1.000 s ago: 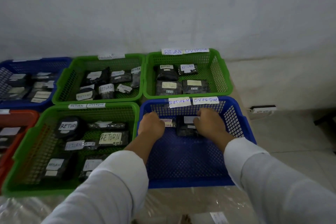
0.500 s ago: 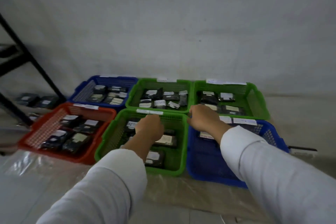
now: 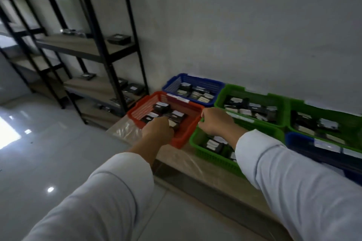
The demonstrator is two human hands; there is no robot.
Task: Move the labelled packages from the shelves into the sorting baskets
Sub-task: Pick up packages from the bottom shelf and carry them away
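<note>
Two hands held out over the baskets, left hand (image 3: pixel 157 128) above the red basket (image 3: pixel 137 110) with fingers curled and empty, right hand (image 3: pixel 214 124) likewise above a green basket (image 3: pixel 203 152), dark labelled packages (image 3: pixel 160 107) in the baskets, more packages (image 3: pixel 119 39) on the black shelves (image 3: pixel 82 45) at left

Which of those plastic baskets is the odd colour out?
The red plastic basket nearest the black shelving; the others are green or blue.
</note>
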